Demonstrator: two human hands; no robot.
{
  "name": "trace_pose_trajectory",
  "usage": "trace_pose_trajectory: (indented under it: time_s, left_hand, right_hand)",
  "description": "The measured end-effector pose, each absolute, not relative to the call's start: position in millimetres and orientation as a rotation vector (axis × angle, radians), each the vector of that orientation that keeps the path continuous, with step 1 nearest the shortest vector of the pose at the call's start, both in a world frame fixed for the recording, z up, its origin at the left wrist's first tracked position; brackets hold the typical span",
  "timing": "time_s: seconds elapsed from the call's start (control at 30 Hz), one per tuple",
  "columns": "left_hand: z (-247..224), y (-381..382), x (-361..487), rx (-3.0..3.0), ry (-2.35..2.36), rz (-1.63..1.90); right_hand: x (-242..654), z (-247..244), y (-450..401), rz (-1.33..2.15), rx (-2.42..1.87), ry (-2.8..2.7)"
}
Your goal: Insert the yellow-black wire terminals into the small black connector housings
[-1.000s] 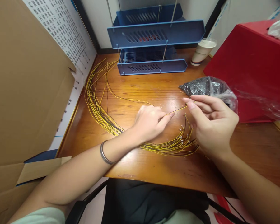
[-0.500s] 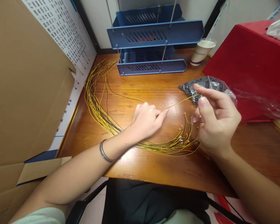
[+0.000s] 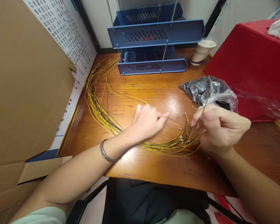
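My left hand (image 3: 150, 118) rests low over the table with its fingers closed on a thin yellow-and-black wire (image 3: 177, 121). The wire runs from between its thumb and forefinger across to my right hand (image 3: 220, 127), which pinches it. Above the right fingers, the dark free end (image 3: 207, 96) of the wire sticks up. A bundle of yellow and black wires (image 3: 100, 116) curves along the table, passing under my left forearm. Small pale tips (image 3: 182, 138) show on several wires of the bundle, between the two hands.
A plastic bag of small black parts (image 3: 196, 90) lies just beyond my right hand. Behind stand a blue two-tier tray (image 3: 151, 67), a paper cup (image 3: 202, 53) and a red box (image 3: 252, 71). A cardboard box (image 3: 30, 93) fills the left side.
My right hand has turned and closed, its fingers coming down onto the wire. The wire, straight and taut before, now sags between the hands. My left hand stays nearly in place.
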State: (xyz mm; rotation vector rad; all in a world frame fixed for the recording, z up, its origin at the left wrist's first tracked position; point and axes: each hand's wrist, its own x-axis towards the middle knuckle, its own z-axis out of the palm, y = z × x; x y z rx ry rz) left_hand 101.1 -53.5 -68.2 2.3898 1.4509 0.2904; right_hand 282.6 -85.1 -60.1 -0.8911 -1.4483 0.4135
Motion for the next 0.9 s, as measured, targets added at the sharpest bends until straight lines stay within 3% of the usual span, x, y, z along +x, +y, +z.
trace_pose_trajectory:
  time_s: [0.9]
  left_hand:
    - [-72.1, -49.6, 99.7, 2.399, 1.467, 0.362]
  right_hand:
    - [273.6, -61.2, -78.7, 0.442, -1.065, -1.209]
